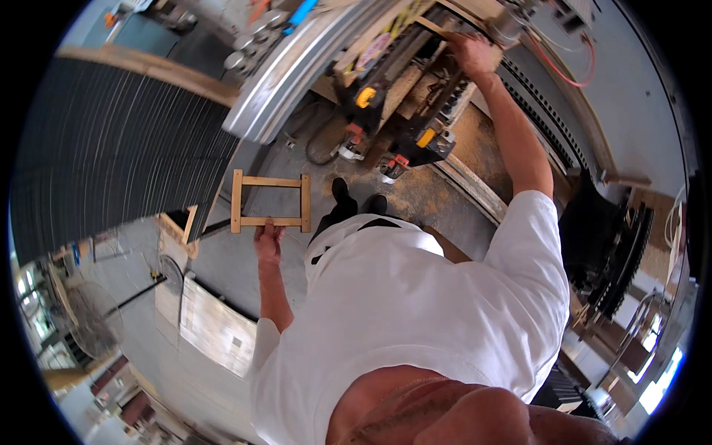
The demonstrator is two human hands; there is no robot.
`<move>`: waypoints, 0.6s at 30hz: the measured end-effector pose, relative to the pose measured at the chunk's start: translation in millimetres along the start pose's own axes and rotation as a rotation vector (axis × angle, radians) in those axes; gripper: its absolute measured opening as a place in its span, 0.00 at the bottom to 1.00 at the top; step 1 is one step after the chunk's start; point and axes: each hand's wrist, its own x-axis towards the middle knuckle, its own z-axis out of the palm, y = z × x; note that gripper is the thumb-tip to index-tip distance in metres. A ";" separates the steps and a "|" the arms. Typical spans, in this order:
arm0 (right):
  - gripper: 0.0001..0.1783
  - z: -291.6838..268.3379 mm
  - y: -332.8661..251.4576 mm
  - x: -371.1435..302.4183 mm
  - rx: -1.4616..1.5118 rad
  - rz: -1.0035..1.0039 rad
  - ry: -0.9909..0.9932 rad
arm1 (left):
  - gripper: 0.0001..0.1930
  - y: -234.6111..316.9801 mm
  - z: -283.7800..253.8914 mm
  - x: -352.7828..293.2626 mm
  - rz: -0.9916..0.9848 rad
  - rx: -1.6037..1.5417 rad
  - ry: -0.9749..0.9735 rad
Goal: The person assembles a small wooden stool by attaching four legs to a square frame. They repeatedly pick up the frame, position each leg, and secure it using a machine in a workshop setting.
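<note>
My left hand (268,241) grips a small wooden frame (270,181) by its lower rail, fingers closed on the wood. The frame has two side posts and two crosspieces, with an open middle, and hangs in the air left of my legs. Farther off, my right arm stretches out to a machine (415,96) with dark rails and yellow and red parts. There my right hand (475,58) is closed at the end of a pale wooden strip (432,27); its fingertips are partly hidden.
At the left stands a large stack of dark slats (119,141) with a wooden board on top. A silver metal beam (297,74) runs beside the machine. Sawdust (475,148) covers the area under it. A floor fan (85,319) stands at the lower left.
</note>
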 end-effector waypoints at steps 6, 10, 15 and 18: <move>0.17 -0.5 -3.9 11.6 -0.181 0.246 -0.316 | 0.09 23.3 -135.6 3.1 0.199 0.050 0.188; 0.22 -33.2 -35.3 17.4 -0.034 0.393 -0.145 | 0.17 66.8 -200.9 1.0 0.272 0.015 0.471; 0.14 -117.8 -200.3 -1.6 0.535 0.320 0.323 | 0.18 120.7 -302.8 39.5 0.299 -0.038 0.440; 0.10 -141.1 -325.9 -44.7 0.657 0.175 0.386 | 0.18 169.8 -350.3 87.6 0.299 -0.028 0.415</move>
